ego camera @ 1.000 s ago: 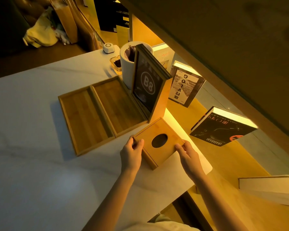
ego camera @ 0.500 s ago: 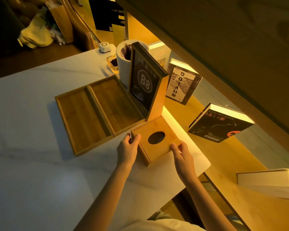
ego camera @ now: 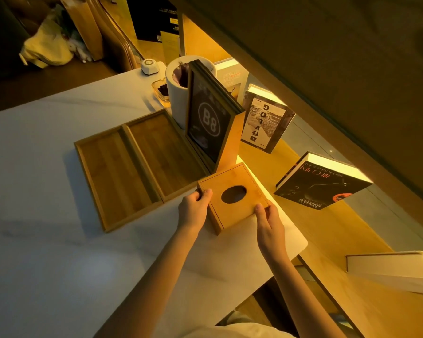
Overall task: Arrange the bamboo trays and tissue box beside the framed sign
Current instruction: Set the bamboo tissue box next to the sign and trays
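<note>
Tissue box point(ego camera: 232, 195), held between left hand point(ego camera: 193, 211) and right hand point(ego camera: 269, 222) pinching opposite corners, was set just near of the framed sign point(ego camera: 209, 123), right of the trays point(ego camera: 137, 164).

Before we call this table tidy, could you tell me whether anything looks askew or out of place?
The tissue box, held by the left hand and right hand, sits close to the table's corner edge. The two bamboo trays lie neatly side by side by the framed sign.

white cylinder point(ego camera: 177, 103) half hidden behind the framed sign point(ego camera: 209, 120) — white book point(ego camera: 398, 269) cut off at the right edge.
</note>
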### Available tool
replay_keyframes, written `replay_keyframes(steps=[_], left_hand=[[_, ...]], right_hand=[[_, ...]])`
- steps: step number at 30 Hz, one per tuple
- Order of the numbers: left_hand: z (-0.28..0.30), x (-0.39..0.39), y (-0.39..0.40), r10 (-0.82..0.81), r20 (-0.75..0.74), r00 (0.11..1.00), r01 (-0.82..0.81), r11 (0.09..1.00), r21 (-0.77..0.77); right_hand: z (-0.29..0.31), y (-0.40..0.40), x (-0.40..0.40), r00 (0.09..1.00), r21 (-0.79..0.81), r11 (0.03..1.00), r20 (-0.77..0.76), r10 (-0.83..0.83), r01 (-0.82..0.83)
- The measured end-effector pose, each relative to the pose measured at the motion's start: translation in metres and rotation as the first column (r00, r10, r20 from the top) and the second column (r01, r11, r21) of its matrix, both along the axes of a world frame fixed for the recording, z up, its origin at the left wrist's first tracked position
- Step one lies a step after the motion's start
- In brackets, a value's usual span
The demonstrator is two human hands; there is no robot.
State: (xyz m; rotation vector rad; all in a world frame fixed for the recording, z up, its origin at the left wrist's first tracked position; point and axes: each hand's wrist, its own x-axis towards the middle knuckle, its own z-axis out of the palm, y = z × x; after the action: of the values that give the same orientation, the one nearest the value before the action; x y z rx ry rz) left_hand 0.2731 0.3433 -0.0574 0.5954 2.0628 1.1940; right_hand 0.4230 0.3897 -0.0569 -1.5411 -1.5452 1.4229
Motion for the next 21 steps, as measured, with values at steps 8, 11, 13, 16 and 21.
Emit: replay_keyframes(steps=[8,11,13,16,21], left_hand=[[0.001,0.002,0.026,-0.004,0.066,0.998,0.004,1.000,-0.004],[0.002,0.002,0.034,-0.014,0.067,0.998,0.015,1.000,-0.015],[0.002,0.003,0.037,-0.020,0.057,0.998,0.021,1.000,-0.014],[0.003,0.003,0.041,-0.017,0.045,0.999,0.018,1.000,-0.009],[0.003,0.005,0.040,-0.013,0.035,0.999,0.014,1.000,-0.025]], right_hand=[[-0.001,0.022,0.000,0.999,0.000,1.000,0.021,-0.024,0.024],[0.001,0.031,0.000,0.999,0.002,1.000,0.021,-0.025,0.025],[0.001,0.036,-0.001,0.999,0.007,1.000,0.021,-0.030,0.030],[0.000,0.041,-0.001,0.999,0.013,0.999,0.035,-0.030,0.030],[-0.002,0.044,0.001,0.999,0.004,1.000,0.046,-0.014,0.014]])
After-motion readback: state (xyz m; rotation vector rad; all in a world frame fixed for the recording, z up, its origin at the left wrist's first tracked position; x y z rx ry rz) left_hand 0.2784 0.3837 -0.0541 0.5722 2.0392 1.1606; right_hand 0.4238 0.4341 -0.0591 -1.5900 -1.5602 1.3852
